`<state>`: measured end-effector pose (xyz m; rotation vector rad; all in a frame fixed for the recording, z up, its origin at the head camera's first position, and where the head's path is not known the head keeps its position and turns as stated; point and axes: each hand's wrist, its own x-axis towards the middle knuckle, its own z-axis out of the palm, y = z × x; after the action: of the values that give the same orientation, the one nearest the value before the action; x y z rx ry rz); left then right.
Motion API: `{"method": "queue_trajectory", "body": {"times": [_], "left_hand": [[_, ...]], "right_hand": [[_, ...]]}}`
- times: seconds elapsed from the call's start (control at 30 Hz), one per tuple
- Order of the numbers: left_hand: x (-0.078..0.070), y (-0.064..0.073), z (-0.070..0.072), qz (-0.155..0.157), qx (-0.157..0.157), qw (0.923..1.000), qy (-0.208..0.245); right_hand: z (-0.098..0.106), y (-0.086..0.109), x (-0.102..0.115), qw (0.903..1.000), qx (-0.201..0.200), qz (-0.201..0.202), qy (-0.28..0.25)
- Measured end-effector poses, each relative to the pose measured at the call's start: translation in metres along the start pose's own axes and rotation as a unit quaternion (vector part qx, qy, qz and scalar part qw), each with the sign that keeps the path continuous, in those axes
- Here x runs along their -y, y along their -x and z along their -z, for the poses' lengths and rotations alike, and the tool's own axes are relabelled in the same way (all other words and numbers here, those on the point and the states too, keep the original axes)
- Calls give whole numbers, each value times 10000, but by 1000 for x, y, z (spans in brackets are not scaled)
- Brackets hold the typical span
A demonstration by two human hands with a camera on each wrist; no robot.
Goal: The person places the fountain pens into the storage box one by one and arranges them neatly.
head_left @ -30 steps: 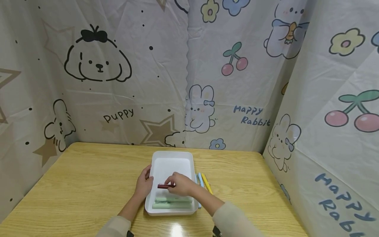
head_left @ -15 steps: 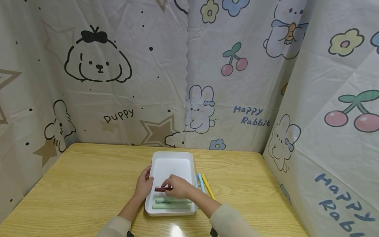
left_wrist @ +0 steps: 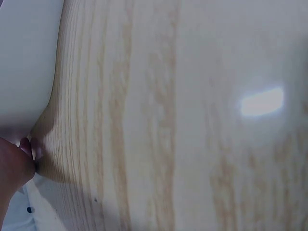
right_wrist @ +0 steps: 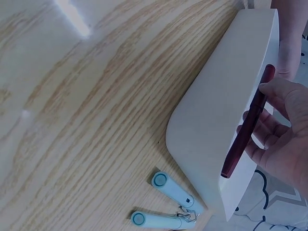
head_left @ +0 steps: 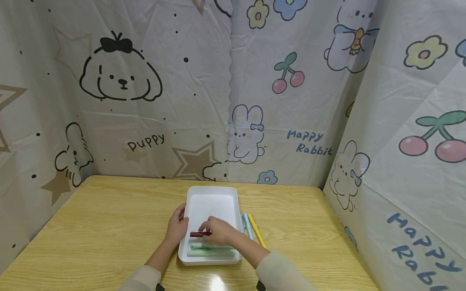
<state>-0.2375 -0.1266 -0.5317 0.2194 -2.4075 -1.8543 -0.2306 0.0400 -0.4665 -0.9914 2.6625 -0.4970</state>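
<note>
A white tray lies lengthwise on the table. My left hand holds its left side, thumb near the rim; in the left wrist view only part of that hand shows, by the tray's lower edge. Between thumb and fingers, my right hand pinches a dark red pen, held crosswise above the tray. Two light green pens lie side by side in the near end of the tray, partly covered by the right forearm.
Right of the tray, light blue pens and a yellow pen lie on the wooden table. Printed cloth hangs behind the table and along both sides.
My right hand has moved the dark red pen slightly left and nearer to me, towards the green pens. The left hand and tray have stayed in place.
</note>
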Motion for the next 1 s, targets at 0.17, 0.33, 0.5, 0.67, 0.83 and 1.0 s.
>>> {"method": "queue_trajectory", "body": {"times": [0.17,0.33,0.5,0.67,0.83,1.0], "left_hand": [[0,0,0,46,-19,10000,-12],[1,-1,0,93,-4,9999,38],[1,0,0,-11,-38,9999,106],[0,1,0,-29,-14,9999,147],[0,1,0,0,7,9999,128],[2,0,0,-33,-26,9999,102]], "right_hand": [[-2,0,-2,10000,10,-3,52],[-4,-1,-3,10000,3,-35,49],[-7,0,-6,9999,-22,-3,137],[-10,0,-9,10000,-24,-21,60],[-12,0,-10,10000,-19,-34,23],[-13,1,-10,9999,37,-121,-82]]}}
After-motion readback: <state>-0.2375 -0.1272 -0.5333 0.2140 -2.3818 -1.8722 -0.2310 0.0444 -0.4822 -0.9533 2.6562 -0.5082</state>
